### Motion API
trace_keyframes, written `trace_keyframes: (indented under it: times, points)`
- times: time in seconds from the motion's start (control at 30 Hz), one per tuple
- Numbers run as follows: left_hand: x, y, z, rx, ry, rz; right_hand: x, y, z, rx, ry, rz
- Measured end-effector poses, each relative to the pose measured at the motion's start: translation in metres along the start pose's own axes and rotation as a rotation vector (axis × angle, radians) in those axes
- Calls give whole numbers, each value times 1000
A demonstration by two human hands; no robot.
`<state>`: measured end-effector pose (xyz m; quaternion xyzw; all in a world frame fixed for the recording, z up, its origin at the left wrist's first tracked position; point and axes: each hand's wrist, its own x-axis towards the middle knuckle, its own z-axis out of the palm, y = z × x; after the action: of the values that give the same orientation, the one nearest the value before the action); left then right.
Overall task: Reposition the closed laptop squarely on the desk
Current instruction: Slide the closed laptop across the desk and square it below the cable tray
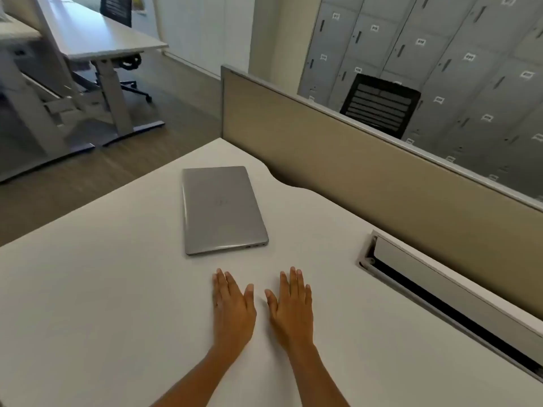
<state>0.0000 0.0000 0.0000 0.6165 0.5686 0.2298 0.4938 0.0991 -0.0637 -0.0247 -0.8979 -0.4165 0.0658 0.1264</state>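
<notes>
While your left hand (232,309) and right hand (291,308) lie flat, grip released, reach the closed grey metal laptop (220,210) just beyond on the white tabletop (102,289); hold both long edges and turn gently.

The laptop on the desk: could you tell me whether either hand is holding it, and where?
Nothing is held; the left hand and right hand are open, short of the laptop.

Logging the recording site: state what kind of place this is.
Most likely an open-plan office: a white desk backed by a divider panel, numbered grey lockers, and more desks with office chairs.
</notes>
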Motion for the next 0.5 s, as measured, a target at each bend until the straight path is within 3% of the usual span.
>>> trace_keyframes:
  times: [0.23, 0.33, 0.5]
  points:
    - [57, 58, -10, -781, 90, -486, 127, -37, -17, -7, 20, -58]
    - [80, 67, -16, -1056, 156, -610, 186, -51, -17, -47, 29, -92]
    - [98, 62, -31, -1087, 184, -601, 273, -83, -11, -33, -34, -176]
